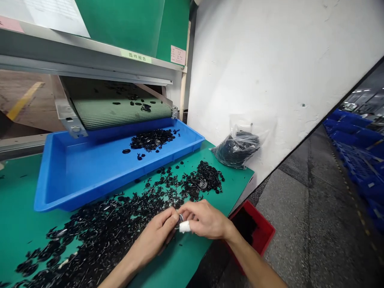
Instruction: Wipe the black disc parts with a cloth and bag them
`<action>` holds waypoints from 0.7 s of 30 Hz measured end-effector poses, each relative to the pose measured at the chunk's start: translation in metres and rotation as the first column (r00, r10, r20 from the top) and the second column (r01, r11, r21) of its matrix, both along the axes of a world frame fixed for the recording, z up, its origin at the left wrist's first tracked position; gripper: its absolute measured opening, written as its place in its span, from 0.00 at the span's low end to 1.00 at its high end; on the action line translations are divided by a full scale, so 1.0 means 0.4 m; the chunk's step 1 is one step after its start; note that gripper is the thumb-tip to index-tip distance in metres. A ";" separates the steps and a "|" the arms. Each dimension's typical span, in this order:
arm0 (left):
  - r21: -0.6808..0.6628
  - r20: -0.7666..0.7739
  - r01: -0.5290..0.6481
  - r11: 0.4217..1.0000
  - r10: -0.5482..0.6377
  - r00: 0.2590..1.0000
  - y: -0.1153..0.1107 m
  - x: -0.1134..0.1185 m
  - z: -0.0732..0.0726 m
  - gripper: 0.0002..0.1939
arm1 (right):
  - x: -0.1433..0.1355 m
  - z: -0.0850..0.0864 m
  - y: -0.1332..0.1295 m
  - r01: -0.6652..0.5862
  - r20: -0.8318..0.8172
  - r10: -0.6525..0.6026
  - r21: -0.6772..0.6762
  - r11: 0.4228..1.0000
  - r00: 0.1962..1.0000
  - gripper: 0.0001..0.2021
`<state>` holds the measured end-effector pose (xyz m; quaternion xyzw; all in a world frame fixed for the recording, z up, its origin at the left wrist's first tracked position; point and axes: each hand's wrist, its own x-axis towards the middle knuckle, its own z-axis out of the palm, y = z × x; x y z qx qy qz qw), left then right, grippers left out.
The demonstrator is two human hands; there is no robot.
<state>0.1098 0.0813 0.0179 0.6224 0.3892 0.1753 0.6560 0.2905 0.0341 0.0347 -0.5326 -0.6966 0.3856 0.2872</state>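
My left hand (163, 228) and my right hand (202, 219) meet over the green table's near edge. Between their fingertips is a small round black part (179, 221), pinched from both sides and partly covered by the fingers. White tape wraps one digit of the right hand. Just beyond the hands, small black parts (120, 220) lie scattered in a wide spread on the table. A denser heap of round black parts (204, 180) sits to the right of that spread.
A blue tray (90, 160) holding more black parts stands under the end of a green conveyor belt (120, 106). A clear bag of black parts (238, 148) leans against the white wall. Below the table's right edge is a red bin (264, 232).
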 end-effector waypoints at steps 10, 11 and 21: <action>0.122 -0.002 -0.020 0.992 0.021 1.000 -0.003 -0.014 -0.030 0.23 | -0.036 -0.067 -0.002 0.096 0.058 -0.112 0.227 0.969 0.992 0.13; 0.061 0.023 -0.031 0.998 0.030 0.999 -0.005 -0.011 -0.034 0.22 | -0.041 -0.068 0.002 0.112 0.049 -0.127 0.234 0.966 0.991 0.13; -0.438 0.408 -0.178 0.881 0.371 0.834 0.006 0.007 -0.022 0.14 | 0.075 0.010 0.080 0.123 0.478 -0.279 0.331 0.936 0.833 0.22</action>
